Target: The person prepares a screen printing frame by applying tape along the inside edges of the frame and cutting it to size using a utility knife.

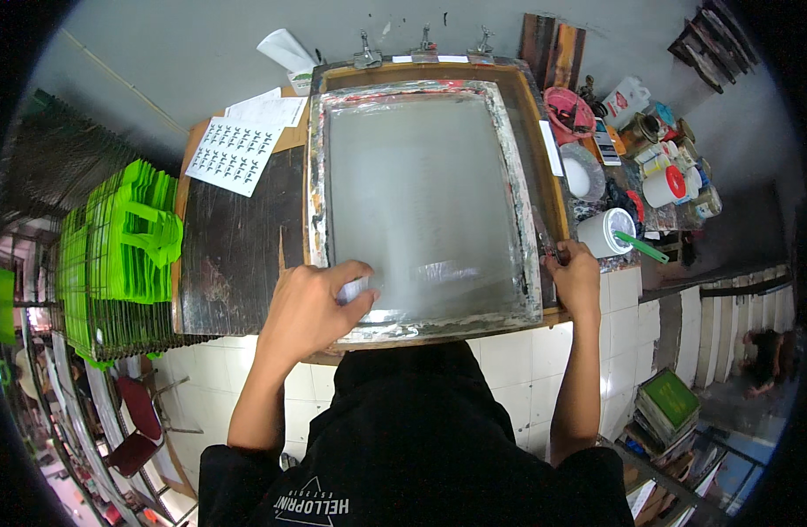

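Observation:
A screen-printing frame (516,202) with paint-stained edges and a grey mesh (412,193) lies on a larger wood-edged board in front of me. At its lower left corner my left hand (315,307) is closed, thumb and fingers curled round a small whitish piece (354,290) whose kind I cannot make out. My right hand (575,277) rests by the frame's lower right side, near the board's edge. Its fingers are curled beside something small and dark, and what they hold is mostly hidden.
Metal hinge clamps (366,53) line the board's far edge. Printed sheets (232,154) lie on the dark table at left, beside a wire rack of green bags (126,233). At right stand a white tub (597,235) with a green-handled tool, a pink basket (568,112) and several jars.

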A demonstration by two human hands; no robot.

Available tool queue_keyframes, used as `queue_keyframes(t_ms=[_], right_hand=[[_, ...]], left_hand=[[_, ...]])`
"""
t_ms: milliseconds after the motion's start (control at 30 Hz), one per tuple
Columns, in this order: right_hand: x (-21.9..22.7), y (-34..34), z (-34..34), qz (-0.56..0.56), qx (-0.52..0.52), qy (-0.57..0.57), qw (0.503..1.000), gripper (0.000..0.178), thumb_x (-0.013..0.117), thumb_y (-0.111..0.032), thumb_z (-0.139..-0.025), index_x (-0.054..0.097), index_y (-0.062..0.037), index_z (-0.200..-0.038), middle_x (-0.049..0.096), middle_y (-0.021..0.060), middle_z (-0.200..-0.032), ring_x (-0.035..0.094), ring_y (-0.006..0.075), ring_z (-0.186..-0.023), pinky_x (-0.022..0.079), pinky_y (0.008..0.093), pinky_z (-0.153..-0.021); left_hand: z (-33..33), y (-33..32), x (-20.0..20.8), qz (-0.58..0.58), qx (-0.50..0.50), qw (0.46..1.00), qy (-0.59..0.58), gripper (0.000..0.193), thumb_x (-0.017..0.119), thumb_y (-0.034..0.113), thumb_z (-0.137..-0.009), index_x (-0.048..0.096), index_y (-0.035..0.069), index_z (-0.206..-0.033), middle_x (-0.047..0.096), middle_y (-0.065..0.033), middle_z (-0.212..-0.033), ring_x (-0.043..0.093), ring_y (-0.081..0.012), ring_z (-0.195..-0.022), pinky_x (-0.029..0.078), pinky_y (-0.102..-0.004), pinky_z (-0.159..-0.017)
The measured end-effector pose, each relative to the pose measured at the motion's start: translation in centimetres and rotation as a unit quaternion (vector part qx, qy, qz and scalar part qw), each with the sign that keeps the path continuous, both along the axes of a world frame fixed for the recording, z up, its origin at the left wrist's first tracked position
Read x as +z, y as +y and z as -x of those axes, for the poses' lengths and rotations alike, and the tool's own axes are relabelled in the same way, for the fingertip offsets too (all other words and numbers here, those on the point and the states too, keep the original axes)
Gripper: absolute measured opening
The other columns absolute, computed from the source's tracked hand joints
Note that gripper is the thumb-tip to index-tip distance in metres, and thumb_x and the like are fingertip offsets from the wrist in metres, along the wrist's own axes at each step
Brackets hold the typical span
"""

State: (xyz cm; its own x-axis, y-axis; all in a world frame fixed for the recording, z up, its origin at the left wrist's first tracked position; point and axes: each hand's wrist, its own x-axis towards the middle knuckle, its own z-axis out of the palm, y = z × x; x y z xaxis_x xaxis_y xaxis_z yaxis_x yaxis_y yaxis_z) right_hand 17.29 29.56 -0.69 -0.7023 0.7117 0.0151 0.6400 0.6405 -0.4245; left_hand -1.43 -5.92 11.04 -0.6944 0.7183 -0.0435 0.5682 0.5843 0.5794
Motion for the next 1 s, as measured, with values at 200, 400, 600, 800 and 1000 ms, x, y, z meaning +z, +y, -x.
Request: queue_keyframes(t_ms=[200,400,600,800,1000], right_hand=[[4.1,-3.2,-1.6,0.274,-0.078,0.174,0.943,0.038,0.073,-0.012,-0.093,0.06,-0.0034,-0.128,0.063,0.0081,-0.081,0.059,0.0136,-0.053,0.048,0.0292,-0.046],[7.5,-15.7,0.0,0.413,0.177,0.084,0.889,0.042,0.063,-0.018,-0.101,0.05,-0.003,-0.137,0.07,0.016,-0.086,0.071,0.0253,-0.066,0.057,0.0392,-0.061],[4.4,-20.9,2.6,0.279,0.255,0.076,0.923,0.041,0.064,-0.015,-0.096,0.051,-0.0044,-0.134,0.072,0.0228,-0.083,0.073,0.0387,-0.071,0.058,0.0467,-0.063],[2.4,-22.7,2.2,0.176,0.259,0.1,0.944,0.046,0.066,-0.013,-0.094,0.05,0.0007,-0.136,0.072,0.0202,-0.08,0.072,0.0367,-0.067,0.059,0.0447,-0.06],[1.9,-23.2,2.0,0.185,0.256,0.11,0.942,0.048,0.064,-0.014,-0.096,0.05,0.0001,-0.139,0.071,0.0193,-0.079,0.071,0.0362,-0.064,0.058,0.0444,-0.059]], left_hand=[[0.5,-0.1,-1.6,0.071,0.028,0.997,-0.022,0.026,0.078,0.025,-0.082,0.077,0.006,-0.101,0.071,-0.0199,-0.074,0.073,-0.035,-0.068,0.058,-0.0402,-0.068],[0.2,-0.2,-2.9,0.074,0.039,0.996,0.003,0.025,0.078,0.026,-0.082,0.078,0.009,-0.1,0.071,-0.0204,-0.072,0.072,-0.0362,-0.066,0.058,-0.0408,-0.067],[-0.7,0.3,-3.2,0.072,0.066,0.994,0.055,0.023,0.074,0.027,-0.082,0.078,0.01,-0.098,0.068,-0.0183,-0.065,0.07,-0.0366,-0.06,0.057,-0.0436,-0.063],[-1.3,0.8,-4.0,0.047,0.071,0.992,0.097,0.021,0.071,0.023,-0.084,0.077,0.006,-0.095,0.066,-0.0183,-0.06,0.069,-0.0362,-0.057,0.055,-0.0443,-0.056],[-2.1,1.2,-4.2,0.08,0.072,0.99,0.095,0.023,0.07,0.026,-0.085,0.078,0.009,-0.098,0.07,-0.0169,-0.066,0.071,-0.0339,-0.061,0.057,-0.0429,-0.063]])
